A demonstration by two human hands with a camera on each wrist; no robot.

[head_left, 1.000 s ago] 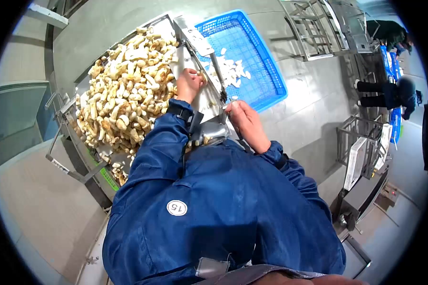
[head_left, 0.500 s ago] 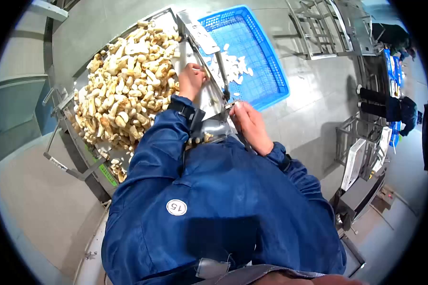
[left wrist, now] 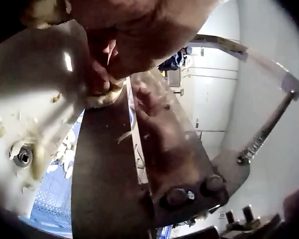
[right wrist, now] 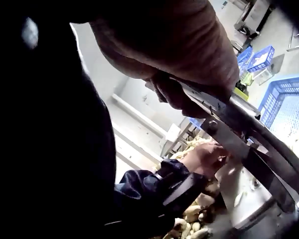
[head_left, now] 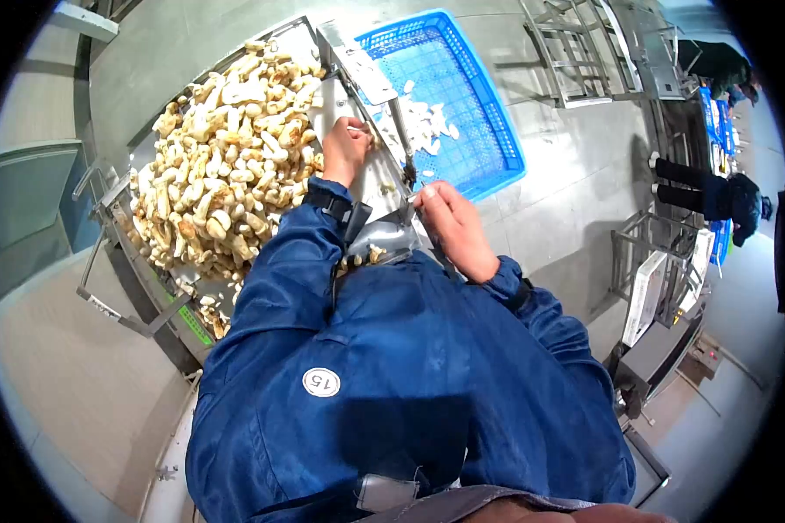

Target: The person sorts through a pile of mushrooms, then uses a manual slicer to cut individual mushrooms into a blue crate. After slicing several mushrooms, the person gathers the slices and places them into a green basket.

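A heap of pale brown-stained mushrooms point(head_left: 227, 166) covers the metal table on the left. My left hand point(head_left: 344, 150) lies on the white board point(head_left: 327, 109) between heap and blade. In the left wrist view its fingertips pinch a small mushroom point(left wrist: 105, 99) right at the flat blade point(left wrist: 104, 164) of a hinged cutter. Curled fingers of my right hand point(head_left: 455, 231) grip the near end of the cutter's metal lever point(right wrist: 239, 119). White slices point(head_left: 427, 126) lie beyond the blade in a blue crate point(head_left: 497, 122).
A metal tray point(head_left: 384, 235) with a few mushroom pieces sits against my jacket. Steel racks point(head_left: 576, 52) stand at the upper right, and another rack point(head_left: 637, 261) at the right. Two people point(head_left: 715, 192) are farther off on the right. Small scraps and a bolt point(left wrist: 22, 155) show on the board.
The head view has shifted slightly. Both hands stay at nearly the same places on the cutter, with only small movements of the right hand and lever.
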